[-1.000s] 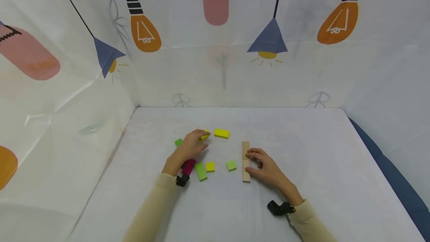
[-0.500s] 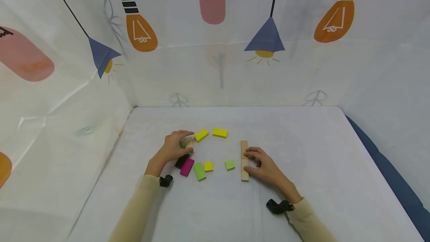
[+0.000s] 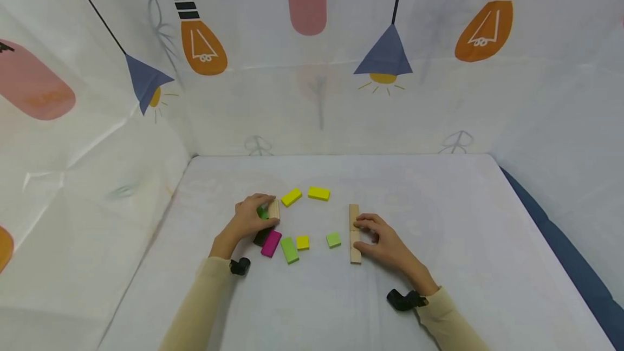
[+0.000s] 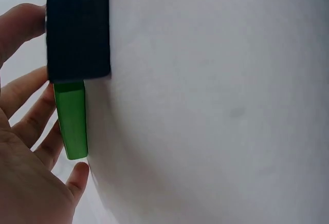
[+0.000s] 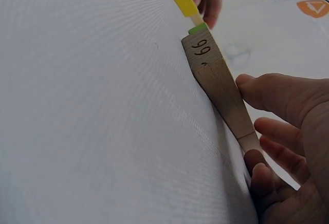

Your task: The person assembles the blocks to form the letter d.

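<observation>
Between thumb and fingertips, my left hand point(image 3: 247, 216) pinches a pale wooden block point(image 3: 274, 209). Just left of that block, partly under the hand, lies a green block point(image 4: 72, 121). A black block point(image 3: 263, 236) touches the green one and blocks the view of the wooden block in the left wrist view. My right hand point(image 3: 387, 240) rests thumb and fingertips against the right side of two wooden blocks laid end to end, a near wooden block point(image 3: 355, 248) and a far wooden block point(image 3: 353, 216). The near one carries engraved digits on its end in the right wrist view.
A magenta block point(image 3: 271, 244), a light green block point(image 3: 290, 250), a small yellow block point(image 3: 303, 242) and a small light green block point(image 3: 333, 240) lie along the near side. Two yellow blocks point(image 3: 291, 197) lie behind. A printed cloth wall point(image 3: 312, 107) stands beyond the white table point(image 3: 439, 188).
My left hand has moved left from the yellow block at the back to beside the green block, where the pinched wooden block now shows. The right hand stays in place.
</observation>
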Available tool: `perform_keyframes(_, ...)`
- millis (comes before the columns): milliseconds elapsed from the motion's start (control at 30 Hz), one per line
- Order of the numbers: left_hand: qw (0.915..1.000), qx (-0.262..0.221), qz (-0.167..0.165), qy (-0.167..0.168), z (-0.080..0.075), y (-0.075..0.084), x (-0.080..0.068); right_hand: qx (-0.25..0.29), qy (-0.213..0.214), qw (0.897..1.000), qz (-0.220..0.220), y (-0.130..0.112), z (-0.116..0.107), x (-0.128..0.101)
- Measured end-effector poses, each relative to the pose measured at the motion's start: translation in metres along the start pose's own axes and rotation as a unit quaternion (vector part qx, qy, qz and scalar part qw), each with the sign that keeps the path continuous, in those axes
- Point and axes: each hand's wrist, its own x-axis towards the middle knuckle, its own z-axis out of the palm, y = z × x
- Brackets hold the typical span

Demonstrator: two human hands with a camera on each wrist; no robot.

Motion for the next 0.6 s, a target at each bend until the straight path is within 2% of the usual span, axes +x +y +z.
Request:
perform_keyframes(133, 1.0000, 0.002, -0.001, 0.001, 0.001, -0.001, 0.000, 0.007, 0.002, 1.000, 0.000, 0.000, 0.000, 0.000)
perform_keyframes(367, 0.9951, -0.061, 0.031, 0.071, -0.005, -0.001, 0.000, 0.006, 0.002, 1.000, 0.003, -0.001, -0.001, 0.000)
perform_keyframes(600, 0.9897, -0.085, 0.055, 0.101, -0.015, 0.002, 0.005, 0.004, 0.005, 1.000, 0.001, -0.001, -0.001, 0.000)
